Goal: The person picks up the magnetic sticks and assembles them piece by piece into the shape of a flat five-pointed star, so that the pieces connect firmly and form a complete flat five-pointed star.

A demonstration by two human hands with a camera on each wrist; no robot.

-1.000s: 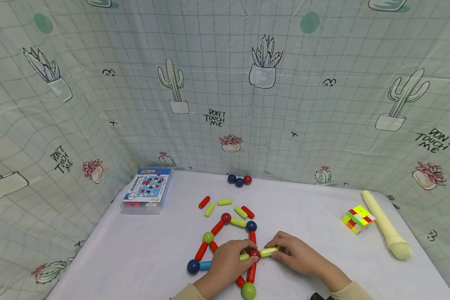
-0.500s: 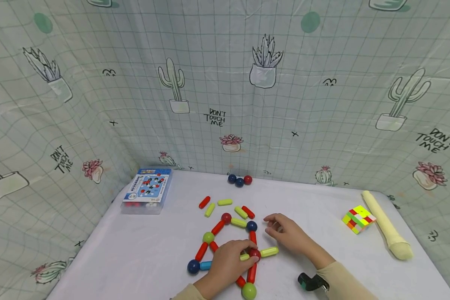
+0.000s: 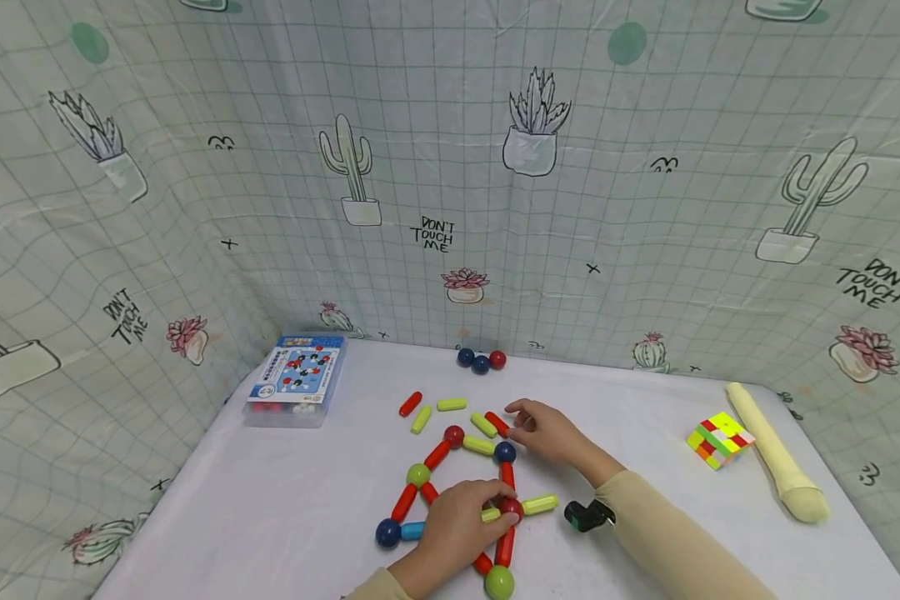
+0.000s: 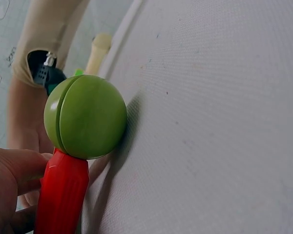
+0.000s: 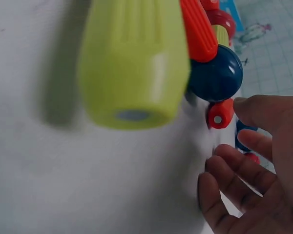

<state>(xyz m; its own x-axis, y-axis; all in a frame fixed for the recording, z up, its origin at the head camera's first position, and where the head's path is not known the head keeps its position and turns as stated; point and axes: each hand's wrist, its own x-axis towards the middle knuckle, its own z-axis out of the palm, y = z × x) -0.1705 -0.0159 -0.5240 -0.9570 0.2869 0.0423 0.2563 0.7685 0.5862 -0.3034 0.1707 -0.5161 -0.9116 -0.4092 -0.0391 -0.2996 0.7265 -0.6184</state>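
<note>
My left hand [image 3: 457, 525] pinches a red magnetic ball [image 3: 512, 507] between thumb and index finger, at a joint of a ball-and-rod figure on the table. A yellow-green magnetic rod [image 3: 542, 504] sticks out to the right from that ball. Toward the front, a green ball [image 4: 93, 117] joins a red rod [image 4: 63, 195]. My right hand [image 3: 551, 433] is beside a loose red magnetic rod [image 5: 220, 114], fingers loosely bent and apart; the thumb is near the rod, and whether it touches cannot be told. A dark blue ball [image 5: 217, 73] sits close by.
Several loose rods [image 3: 452, 404] lie behind the figure. Two blue balls and a red ball [image 3: 497, 360] stand at the back. A boxed set [image 3: 296, 381] is at the back left. A puzzle cube [image 3: 720, 439] and a pale yellow stick [image 3: 776, 454] lie at the right.
My right hand has let go of the yellow-green rod and moved back and left to the loose red rod. The left hand still holds the red ball.
</note>
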